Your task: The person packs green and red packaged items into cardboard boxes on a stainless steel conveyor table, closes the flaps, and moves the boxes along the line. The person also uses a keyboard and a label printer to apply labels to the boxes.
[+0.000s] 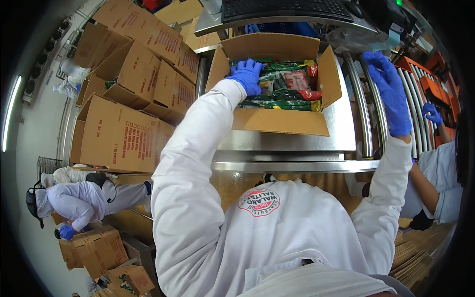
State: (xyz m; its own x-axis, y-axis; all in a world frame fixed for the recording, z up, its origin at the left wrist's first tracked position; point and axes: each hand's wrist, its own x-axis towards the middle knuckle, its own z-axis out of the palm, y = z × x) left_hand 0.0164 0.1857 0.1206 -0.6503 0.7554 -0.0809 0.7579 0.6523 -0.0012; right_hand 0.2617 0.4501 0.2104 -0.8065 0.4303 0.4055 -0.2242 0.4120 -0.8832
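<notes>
An open cardboard box (280, 120) stands on a stainless steel platform (343, 126), its flaps folded outward. Green plastic packs with red and yellow parts (280, 105) fill it, and a clear window on one pack (297, 80) shows reddish contents. My left hand (246, 76), in a blue glove, lies on the packs at the box's left end, fingers spread. Right of the box, my right hand (387, 91), also blue-gloved, is raised above the metal rollers (358, 104). Its fingers are loosely bent, and nothing shows in them.
Printed cardboard boxes (122, 133) crowd the left side, some open. Beyond the platform are a keyboard (287, 11) and a black device (386, 18) with a green light. A co-worker's gloved hand (432, 113) is by the orange-framed roller conveyor (415, 107); another person (79, 200) bends over boxes at lower left.
</notes>
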